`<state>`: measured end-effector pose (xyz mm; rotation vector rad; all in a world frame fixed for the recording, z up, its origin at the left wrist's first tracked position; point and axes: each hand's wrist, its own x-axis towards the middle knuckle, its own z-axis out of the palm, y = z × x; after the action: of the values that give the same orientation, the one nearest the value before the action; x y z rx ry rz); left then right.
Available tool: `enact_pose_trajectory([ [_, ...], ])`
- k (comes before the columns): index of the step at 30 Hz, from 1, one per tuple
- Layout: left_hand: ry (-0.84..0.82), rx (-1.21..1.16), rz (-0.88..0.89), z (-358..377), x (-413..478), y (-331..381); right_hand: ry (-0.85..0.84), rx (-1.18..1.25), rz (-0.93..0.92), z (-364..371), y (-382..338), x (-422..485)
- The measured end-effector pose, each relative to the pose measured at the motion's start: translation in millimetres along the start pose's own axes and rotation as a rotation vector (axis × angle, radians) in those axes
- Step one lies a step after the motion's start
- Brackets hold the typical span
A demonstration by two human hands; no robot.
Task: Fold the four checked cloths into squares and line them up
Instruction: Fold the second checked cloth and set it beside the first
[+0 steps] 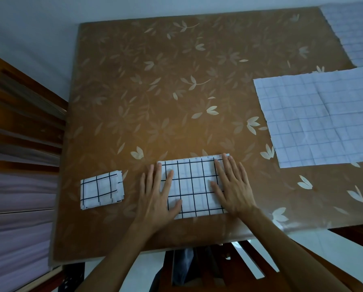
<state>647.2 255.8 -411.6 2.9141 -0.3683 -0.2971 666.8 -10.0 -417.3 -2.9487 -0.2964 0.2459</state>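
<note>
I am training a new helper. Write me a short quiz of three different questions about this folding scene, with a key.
1. True or false: both hands press flat on the half-folded cloth.
2. How many cloths lie still unfolded on the table? A) one B) two C) three
3. Fill in: the finished folded square lies to the person's ____.

Key: 1 true: left hand, right hand. 2 B: near open cloth, far open cloth. 3 left.

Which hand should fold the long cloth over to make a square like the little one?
Probably the right hand. It rests on the half-folded cloth at its right end, so it could flip that end leftward while the left hand pins the other end.
</note>
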Motion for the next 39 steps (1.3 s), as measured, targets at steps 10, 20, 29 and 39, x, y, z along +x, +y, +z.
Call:
enact_pose_trajectory([
  [10,0.169,-0.016,0.522,13.2,-9.1,96.9,0.154,0.240,-0.030,-26.2,20.8,-36.5],
  [20,0.096,-0.108,0.374,17.6,6.0,125.3,0.078,0.230,0.011,-31.9,42.1,-64.8],
  [29,0.240,-0.287,0.426,1.1,-1.9,104.1,0.211,0.155,-0.140,-27.8,33.8,-62.5],
  [39,0.252,-0.337,0.226,-3.3,-3.4,106.2,0.350,0.133,-0.135,-49.5,13.2,-69.3],
])
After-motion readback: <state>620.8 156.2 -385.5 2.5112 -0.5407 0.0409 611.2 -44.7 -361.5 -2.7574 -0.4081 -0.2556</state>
